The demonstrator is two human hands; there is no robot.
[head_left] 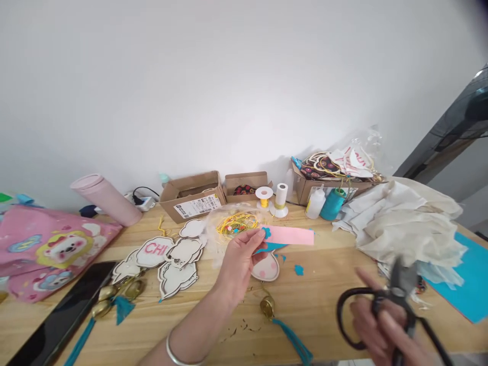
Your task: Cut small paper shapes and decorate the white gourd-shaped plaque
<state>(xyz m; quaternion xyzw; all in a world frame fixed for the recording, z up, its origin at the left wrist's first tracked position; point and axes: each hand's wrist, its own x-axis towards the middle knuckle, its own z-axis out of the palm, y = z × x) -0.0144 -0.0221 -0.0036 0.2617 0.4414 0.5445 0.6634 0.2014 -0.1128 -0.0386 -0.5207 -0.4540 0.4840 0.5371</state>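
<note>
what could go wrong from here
The small blue flower overlaps the end of the pink strip in the left hand; if that grip loosens, either piece might slip.

The scissors are in the right hand close to the pale fabric, so the blades could snag it.

Another blue cutout lies loose on the table, where a sleeve or hand might brush it away.
</note>
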